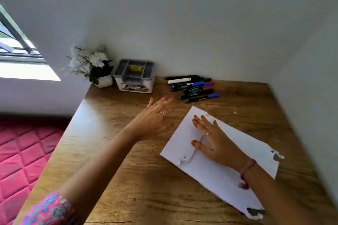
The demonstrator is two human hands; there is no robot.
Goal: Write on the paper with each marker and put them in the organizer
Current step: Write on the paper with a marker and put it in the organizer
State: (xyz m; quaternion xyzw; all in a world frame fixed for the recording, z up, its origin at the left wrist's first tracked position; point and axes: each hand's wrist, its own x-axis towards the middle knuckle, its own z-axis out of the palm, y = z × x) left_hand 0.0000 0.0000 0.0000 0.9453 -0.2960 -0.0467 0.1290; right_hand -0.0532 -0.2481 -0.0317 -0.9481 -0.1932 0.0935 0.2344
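A white sheet of paper (225, 175) with torn corners lies slanted on the wooden desk (128, 179). My right hand (215, 140) rests flat on it, fingers spread, holding nothing. My left hand (155, 115) hovers over the desk to the left of the paper, blurred, fingers apart and empty, pointing toward the back. Several markers (193, 86) with blue, green, red and black caps lie in a pile at the back of the desk. A white organizer (134, 76) with grey compartments stands to their left against the wall.
A small white pot of white flowers (93, 65) stands left of the organizer at the desk's back left corner. White walls close the desk at the back and right. A pink quilted mattress (23, 160) lies below the desk's left edge.
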